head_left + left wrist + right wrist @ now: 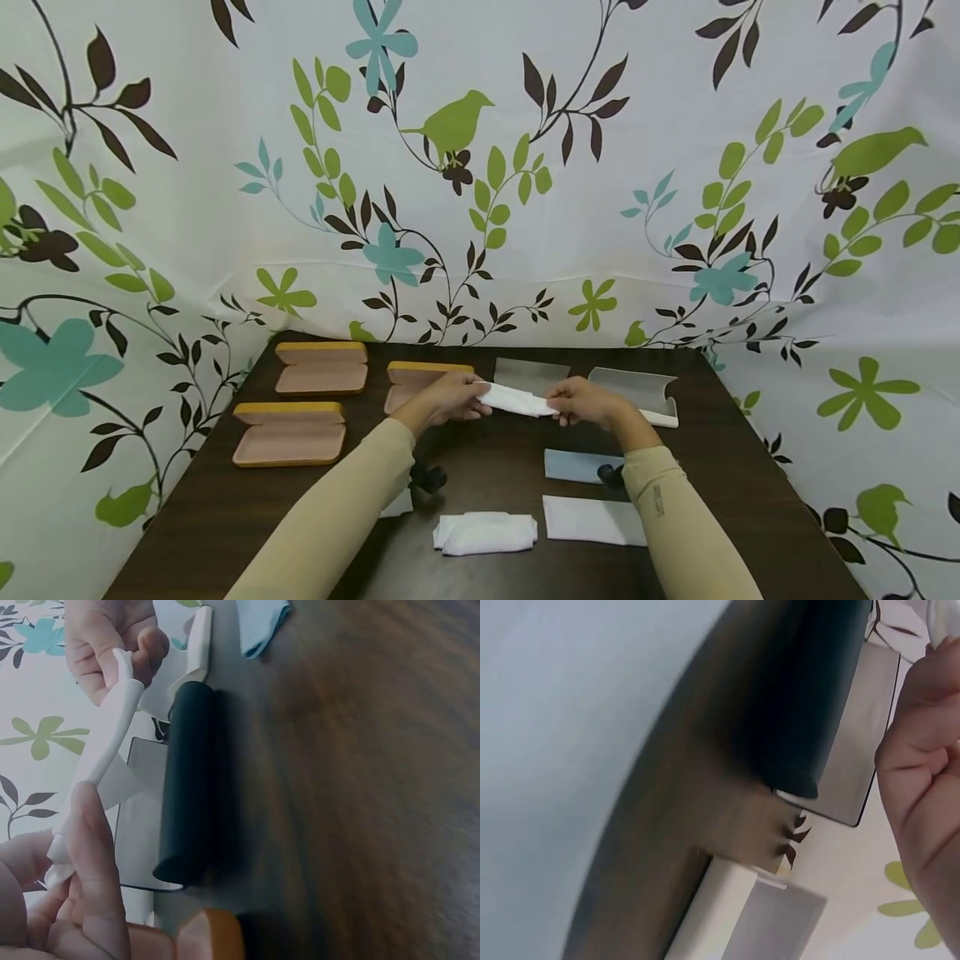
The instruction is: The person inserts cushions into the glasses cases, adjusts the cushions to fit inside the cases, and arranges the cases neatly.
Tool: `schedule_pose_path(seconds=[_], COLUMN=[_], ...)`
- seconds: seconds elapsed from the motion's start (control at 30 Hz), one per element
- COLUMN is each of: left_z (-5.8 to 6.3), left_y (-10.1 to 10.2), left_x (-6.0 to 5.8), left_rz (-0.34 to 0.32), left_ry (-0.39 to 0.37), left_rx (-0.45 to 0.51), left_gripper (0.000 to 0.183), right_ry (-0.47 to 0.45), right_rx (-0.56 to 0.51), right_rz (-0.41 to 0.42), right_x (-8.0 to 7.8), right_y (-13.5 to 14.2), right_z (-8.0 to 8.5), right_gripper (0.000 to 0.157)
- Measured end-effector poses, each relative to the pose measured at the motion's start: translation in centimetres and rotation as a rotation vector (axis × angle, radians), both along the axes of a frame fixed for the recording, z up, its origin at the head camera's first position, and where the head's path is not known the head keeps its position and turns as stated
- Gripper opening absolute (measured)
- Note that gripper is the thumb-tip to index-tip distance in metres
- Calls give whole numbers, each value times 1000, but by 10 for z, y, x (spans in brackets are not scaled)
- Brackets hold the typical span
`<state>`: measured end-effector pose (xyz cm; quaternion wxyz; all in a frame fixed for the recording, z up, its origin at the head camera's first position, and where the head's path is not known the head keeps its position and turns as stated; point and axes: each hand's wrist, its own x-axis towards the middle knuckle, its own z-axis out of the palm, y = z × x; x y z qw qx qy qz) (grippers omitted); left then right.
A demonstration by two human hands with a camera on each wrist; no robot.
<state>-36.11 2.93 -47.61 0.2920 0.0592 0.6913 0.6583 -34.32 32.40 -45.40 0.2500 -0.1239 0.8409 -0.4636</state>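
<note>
A folded white cloth (517, 400) is stretched between both hands, held up off the table. My left hand (448, 395) pinches one end of it between thumb and fingers. The other end is pinched by my right hand (588, 402). Just behind the cloth stands an open dark case (187, 780) with a grey lining, shaped like a glasses case; its raised lid (532, 372) shows in the head view. To the right hand's right is an open white case (633, 392), lined in grey. An open yellow case (427, 379) with a pink lining sits behind the left hand, partly covered by it.
Two more open yellow cases, one at the back (321, 379) and one nearer (288, 437), stand on the left. A folded blue cloth (581, 465), a flat white cloth (592, 521) and a folded white bundle (487, 533) lie nearer on the dark table (720, 517). Patterned fabric hangs behind.
</note>
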Motion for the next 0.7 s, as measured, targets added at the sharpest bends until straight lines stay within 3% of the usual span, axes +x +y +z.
schedule_pose_path(seconds=[0.17, 0.43, 0.7], left_z=[3, -1, -11], left_y=[13, 35, 53], left_x=[-9, -13, -17], left_rz=[46, 203, 261], left_ry=[-8, 114, 133], left_rx=[-21, -160, -146], left_gripper=[30, 28, 28], right_ry=[19, 89, 184], right_rx=[10, 107, 222], right_rz=[-54, -145, -198], right_x=[-9, -20, -27], right_y=[8, 9, 12], right_z=[0, -2, -16], right_gripper=[24, 22, 16])
